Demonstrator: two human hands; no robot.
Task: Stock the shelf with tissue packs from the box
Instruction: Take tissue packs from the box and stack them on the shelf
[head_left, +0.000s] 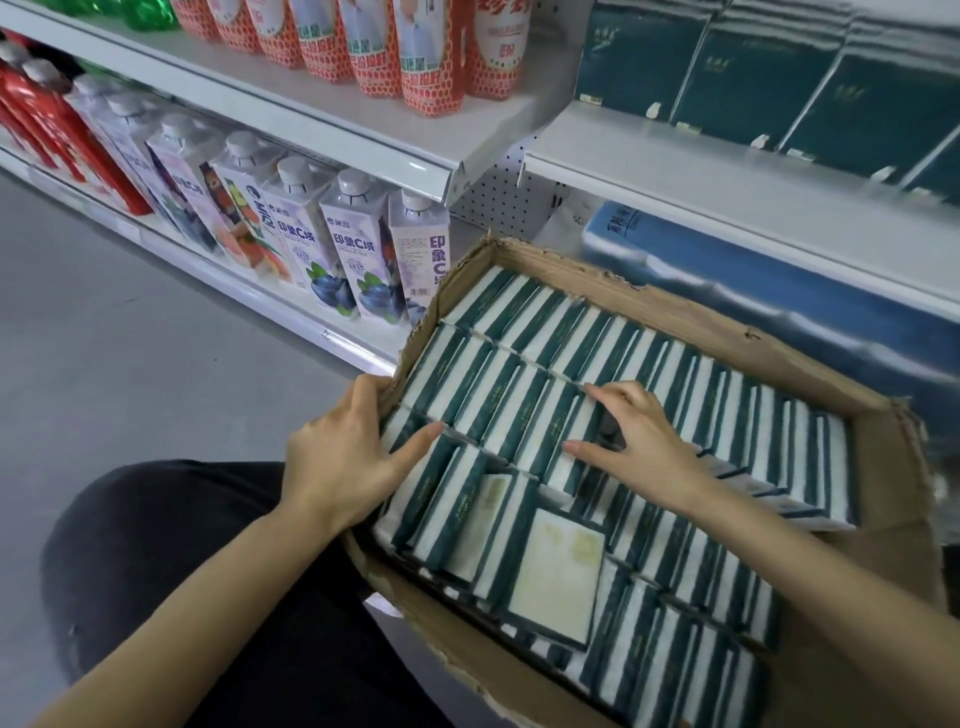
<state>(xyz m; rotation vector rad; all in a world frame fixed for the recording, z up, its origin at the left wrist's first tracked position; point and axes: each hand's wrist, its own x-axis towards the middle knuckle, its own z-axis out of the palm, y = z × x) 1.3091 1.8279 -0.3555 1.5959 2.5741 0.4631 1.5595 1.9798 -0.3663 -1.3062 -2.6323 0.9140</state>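
Observation:
An open cardboard box on the floor is packed with rows of dark green and white tissue packs standing on edge. One pack lies flat near the box's front. My left hand rests on the box's left wall, its forefinger stretched over the packs. My right hand lies on the middle row, fingers spread and slightly bent on the pack tops; part of its fingers dips into a gap between packs. Matching green tissue packs stand on the upper right shelf.
Purple and white drink cartons line the lower left shelf, with red bottles further left. Red-patterned cartons stand above. Blue tissue bundles fill the shelf behind the box. Grey floor spreads left; my dark-clad knee is below.

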